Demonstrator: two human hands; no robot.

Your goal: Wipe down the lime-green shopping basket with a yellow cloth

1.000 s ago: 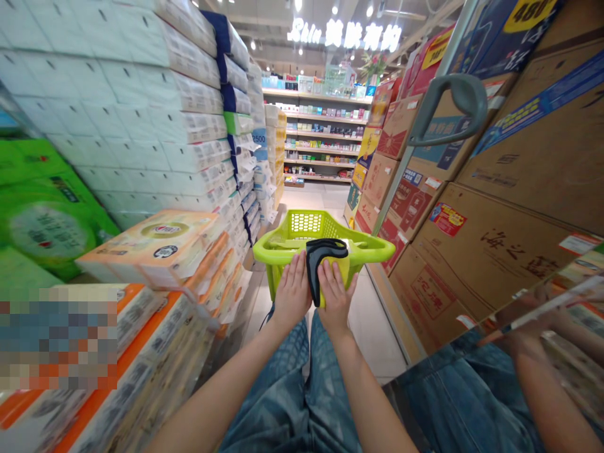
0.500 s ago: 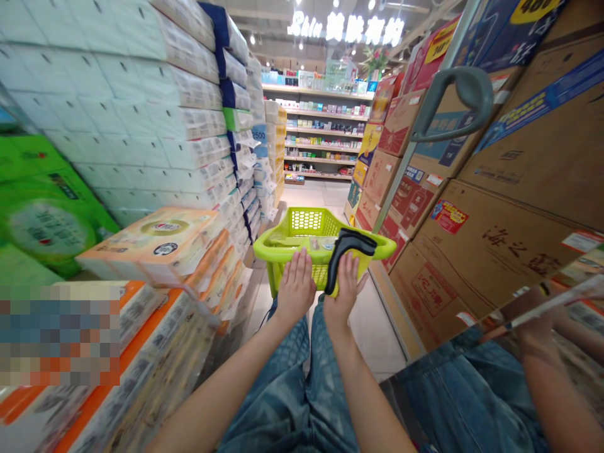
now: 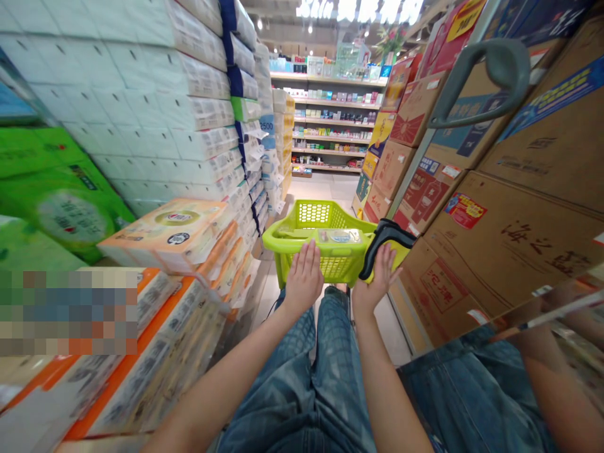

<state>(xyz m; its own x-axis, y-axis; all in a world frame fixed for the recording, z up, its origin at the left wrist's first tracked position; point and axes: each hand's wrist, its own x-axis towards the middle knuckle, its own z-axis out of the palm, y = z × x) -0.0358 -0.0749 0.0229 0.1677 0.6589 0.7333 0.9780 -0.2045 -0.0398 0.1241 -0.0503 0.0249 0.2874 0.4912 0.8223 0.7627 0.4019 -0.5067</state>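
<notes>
A lime-green plastic shopping basket point(image 3: 346, 269) with perforated walls stands in front of my legs. My left hand point(image 3: 306, 277) lies on its near rim with the fingers stretched out flat. My right hand point(image 3: 376, 283) rests against a yellow-green handle piece with a black edge point(image 3: 387, 236) at the basket's near right corner. Its fingers are extended and spread over that piece, not wrapped round it. A small clear label panel point(image 3: 340, 236) shows on the rim between the hands. Little of the basket's inside is visible.
Stacked white tissue packs point(image 3: 160, 119) and an orange-and-white pack point(image 3: 165, 226) line the left side. Brown cartons point(image 3: 523, 226) rise on the right, behind a grey loop handle point(image 3: 481, 82) on a pole. Stocked shelves point(image 3: 333, 132) close the aisle's far end. Tiled floor point(image 3: 325, 184) lies ahead.
The basket and both hands have shifted to the right in view. The right hand and black-edged handle piece have moved outward, farther from the left hand. The grey loop handle looks nearer.
</notes>
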